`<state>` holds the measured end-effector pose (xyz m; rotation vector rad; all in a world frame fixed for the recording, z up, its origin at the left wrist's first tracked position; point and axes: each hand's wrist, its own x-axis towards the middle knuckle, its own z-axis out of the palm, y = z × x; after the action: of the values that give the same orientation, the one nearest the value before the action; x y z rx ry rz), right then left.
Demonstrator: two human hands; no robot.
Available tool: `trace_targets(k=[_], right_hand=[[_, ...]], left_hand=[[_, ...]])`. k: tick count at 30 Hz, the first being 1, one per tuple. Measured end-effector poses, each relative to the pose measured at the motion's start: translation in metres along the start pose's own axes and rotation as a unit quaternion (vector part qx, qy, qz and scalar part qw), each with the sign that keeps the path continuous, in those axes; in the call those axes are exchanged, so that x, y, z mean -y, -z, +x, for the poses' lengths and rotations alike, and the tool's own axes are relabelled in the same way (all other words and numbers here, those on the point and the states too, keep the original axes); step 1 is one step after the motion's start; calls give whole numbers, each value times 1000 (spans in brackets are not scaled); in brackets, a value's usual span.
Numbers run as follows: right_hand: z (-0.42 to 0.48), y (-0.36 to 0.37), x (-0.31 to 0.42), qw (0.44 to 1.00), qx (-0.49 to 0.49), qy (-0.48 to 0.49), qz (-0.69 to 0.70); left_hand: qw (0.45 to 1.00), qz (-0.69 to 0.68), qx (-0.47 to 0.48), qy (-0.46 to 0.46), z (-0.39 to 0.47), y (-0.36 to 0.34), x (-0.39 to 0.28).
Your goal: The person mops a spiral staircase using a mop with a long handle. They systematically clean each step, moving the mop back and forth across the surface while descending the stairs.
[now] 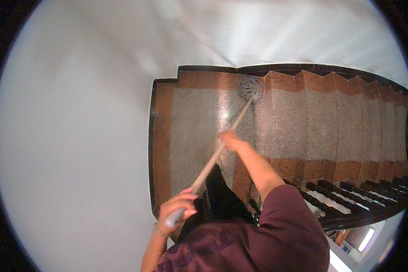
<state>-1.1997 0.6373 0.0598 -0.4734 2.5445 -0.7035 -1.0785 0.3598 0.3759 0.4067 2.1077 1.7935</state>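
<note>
My left hand [177, 207] grips the upper end of a wooden mop handle [209, 166], close to its grey end cap [173, 219]. Farther down the pole, my right hand [230, 139] is closed around it. The handle slants away from me to a grey string mop head [251, 89], which rests on the stair landing [197, 119]. The strands lie near the dark skirting at the far side, right beside the first stair edge. Light glints off the landing floor just left of the mop.
Stone stairs [289, 125] with reddish-brown borders run off to the right. A dark baluster railing [346, 200] lines their near side. White walls [78, 136] with black skirting [151, 146] bound the landing on the left and far sides. My dark-trousered leg [224, 193] stands on the landing.
</note>
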Motion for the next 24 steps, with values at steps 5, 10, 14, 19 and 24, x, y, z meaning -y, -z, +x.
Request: trace_targets(k=[5,10,14,19,24], right_hand=[[-3,-60,154,993,76,70,-62],[-46,-92,340,954,144,260,-41],[-79,-140,444,916,219,331,60],[-98,-179,506,889,280,359,59],[-92,-168,501,888,254,382,36]], left_hand=[[991,10,-116,58,-128,41,-31],[930,93,-342,96,-265,66,-104],[826,207,-524,27,-294,61,-149],[808,82,-574,-99,-326,51,-163],[890,64,-376,-248,-294,64,-164]])
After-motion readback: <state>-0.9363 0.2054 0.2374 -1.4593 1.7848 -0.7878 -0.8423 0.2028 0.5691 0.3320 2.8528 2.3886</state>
